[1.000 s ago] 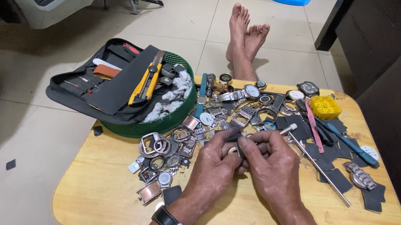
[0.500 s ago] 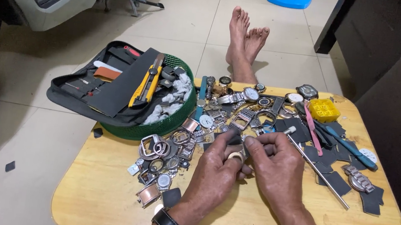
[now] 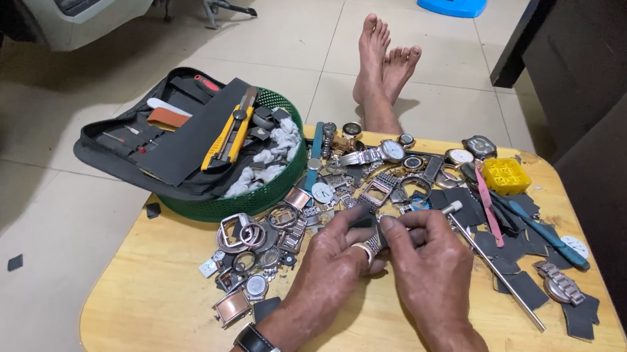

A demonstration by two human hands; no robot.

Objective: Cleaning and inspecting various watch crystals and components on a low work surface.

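Black fabric: an open tool pouch (image 3: pixel 148 141) lies at the far left, half over a green basket (image 3: pixel 268 194) holding a yellow utility knife (image 3: pixel 225 138).

Next right, a heap of watch cases (image 3: pixel 258 244) covers the wooden table (image 3: pixel 157 308).

Centre: the left hand (image 3: pixel 330 268), ringed and wearing a black wristwatch (image 3: pixel 266 351), pinches a small metal watch band (image 3: pixel 375 242) from below. The right hand (image 3: pixel 429 268) closes on the same piece from above, fingertips narrow. The band sits between both hands, just above the table.

Judgement: the band is light, hard, link-jointed and likely slippery; it is best taken at its side edges.

Further right lie a thin metal rod (image 3: pixel 496 267), a pink strap (image 3: pixel 487 204) and a yellow plastic box (image 3: pixel 506 174).

Against the picture of one second ago, the hands have drawn closer together on the band; the surroundings are unchanged.
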